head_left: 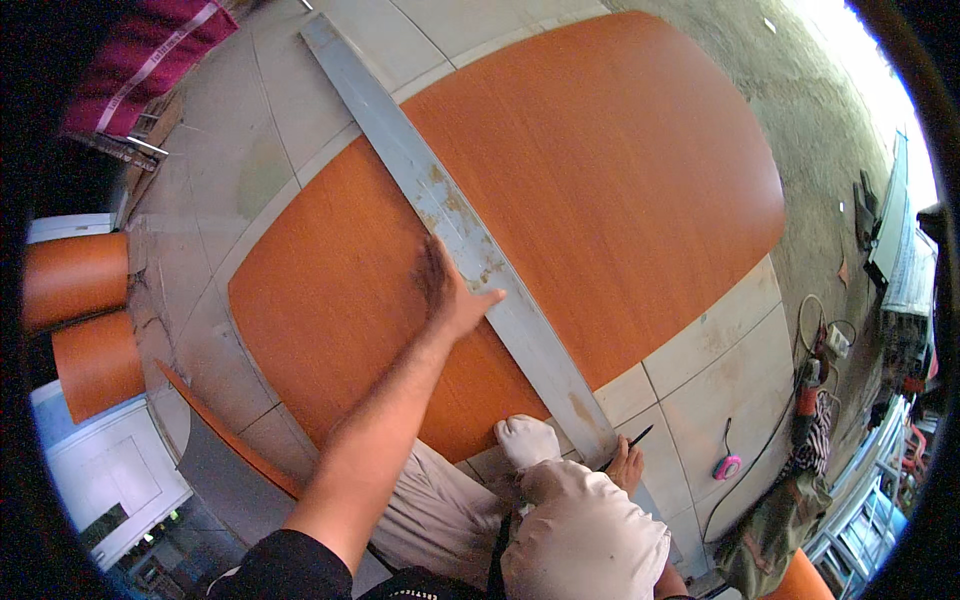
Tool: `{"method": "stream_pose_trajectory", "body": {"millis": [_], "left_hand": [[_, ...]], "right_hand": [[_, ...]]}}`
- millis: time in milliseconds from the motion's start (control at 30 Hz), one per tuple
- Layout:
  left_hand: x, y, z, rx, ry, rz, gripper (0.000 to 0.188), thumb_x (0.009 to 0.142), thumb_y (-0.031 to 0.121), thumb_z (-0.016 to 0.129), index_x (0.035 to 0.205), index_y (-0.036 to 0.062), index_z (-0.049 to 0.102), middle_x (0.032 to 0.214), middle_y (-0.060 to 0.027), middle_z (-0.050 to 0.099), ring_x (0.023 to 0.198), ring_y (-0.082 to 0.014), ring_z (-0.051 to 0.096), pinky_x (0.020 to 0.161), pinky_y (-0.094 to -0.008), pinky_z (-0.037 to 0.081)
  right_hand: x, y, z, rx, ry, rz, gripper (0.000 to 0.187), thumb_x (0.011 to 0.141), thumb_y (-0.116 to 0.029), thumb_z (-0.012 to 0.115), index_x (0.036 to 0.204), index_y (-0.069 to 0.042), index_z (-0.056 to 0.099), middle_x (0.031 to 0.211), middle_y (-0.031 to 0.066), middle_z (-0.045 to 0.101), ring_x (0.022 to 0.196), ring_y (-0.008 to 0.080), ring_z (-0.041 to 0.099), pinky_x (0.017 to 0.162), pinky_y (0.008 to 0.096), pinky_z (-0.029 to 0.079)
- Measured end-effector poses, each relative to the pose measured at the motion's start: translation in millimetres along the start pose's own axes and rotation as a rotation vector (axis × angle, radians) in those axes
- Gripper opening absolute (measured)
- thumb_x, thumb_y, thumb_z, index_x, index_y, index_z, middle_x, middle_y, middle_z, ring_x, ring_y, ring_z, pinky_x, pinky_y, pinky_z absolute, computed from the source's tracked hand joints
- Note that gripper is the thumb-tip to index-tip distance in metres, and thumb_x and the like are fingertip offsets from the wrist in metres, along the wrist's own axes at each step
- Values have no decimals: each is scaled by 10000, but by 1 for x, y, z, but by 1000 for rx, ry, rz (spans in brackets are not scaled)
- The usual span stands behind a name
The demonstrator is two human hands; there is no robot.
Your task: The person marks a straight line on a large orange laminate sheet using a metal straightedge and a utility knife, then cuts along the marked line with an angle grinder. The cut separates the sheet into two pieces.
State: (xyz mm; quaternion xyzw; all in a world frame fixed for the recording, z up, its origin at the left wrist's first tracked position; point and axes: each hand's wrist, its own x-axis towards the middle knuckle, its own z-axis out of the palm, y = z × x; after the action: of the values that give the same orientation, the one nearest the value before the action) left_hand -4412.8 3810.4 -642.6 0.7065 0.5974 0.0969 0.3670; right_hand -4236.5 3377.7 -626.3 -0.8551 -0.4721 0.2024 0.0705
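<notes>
Grey metal bar [460,225] laid across an orange-brown board [600,170]

The board lies on the tiled floor [700,350], with the bar slanting over it and jutting past its far and near edges. The left hand [460,300] is spread, thumb on the bar, fingers beside its left edge. Near the bar's close end, the right hand [627,463] pinches a dark pen [641,436]; a raised knee [590,530] hides part of that arm, so whether it touches the bar is hard to tell. A covered foot [527,440] sits just left of the bar. Rightward lie a pink tape measure [727,466] and striped cloth [818,435]; leftward, more orange panels [98,365].
</notes>
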Motion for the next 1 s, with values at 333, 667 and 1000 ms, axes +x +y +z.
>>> {"method": "stream_pose_trajectory", "body": {"millis": [333,667,1000], "left_hand": [[-7,89,-11,-1356,227,-404,815,939,135,635,1584,-9,157,1584,-238,342,1434,-308,384,1194,-443,304],[-45,102,35,-277,-181,-155,1001,916,504,694,1591,-35,188,1642,-335,143,1538,-473,125,1225,-585,177],[-126,101,69,366,-302,-304,1513,674,728,809,1602,23,-155,1657,-278,-225,1536,-446,-216,1134,-782,-5]], "right_hand": [[-73,78,34,14,-59,79,656,904,-50,574,1531,-109,390,1274,251,504,1179,461,500,991,524,475],[-90,65,-57,98,219,382,795,767,-313,811,1438,-18,505,1252,244,592,1201,454,521,1022,509,450],[-66,79,-193,-101,560,544,925,636,-265,885,1416,34,485,1314,262,573,1264,446,513,1098,519,400]]}}
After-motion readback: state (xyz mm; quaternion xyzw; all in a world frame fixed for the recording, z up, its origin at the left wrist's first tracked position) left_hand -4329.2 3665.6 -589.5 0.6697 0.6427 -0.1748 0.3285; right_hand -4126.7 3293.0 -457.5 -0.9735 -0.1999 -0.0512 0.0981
